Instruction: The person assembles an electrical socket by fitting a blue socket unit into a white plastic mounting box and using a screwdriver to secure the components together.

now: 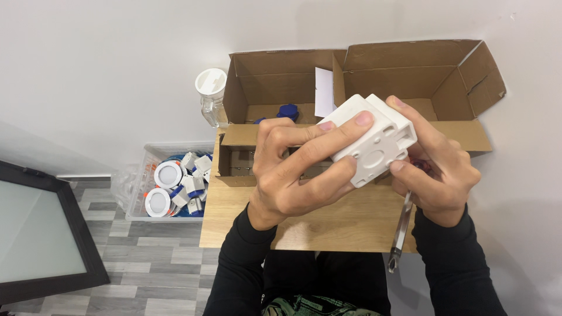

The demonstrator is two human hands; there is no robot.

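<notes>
Hands, both wrapped round a white plastic box (374, 140) held above a wooden table (328, 219).
Left hand (293, 169) clamps its side; right hand (439, 169) steadies it, pinning a screwdriver (401, 231); beyond, open cardboard boxes (410, 76).

Single head-worn camera, looking steeply down, close above small wooden table (328, 225), wall behind

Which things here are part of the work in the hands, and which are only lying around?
In use:
left hand
right hand
white plastic box, gripped by both
screwdriver, under the right hand

Lying about:
two open cardboard boxes
clear bin of small lamps
clear jar
framed panel
</notes>
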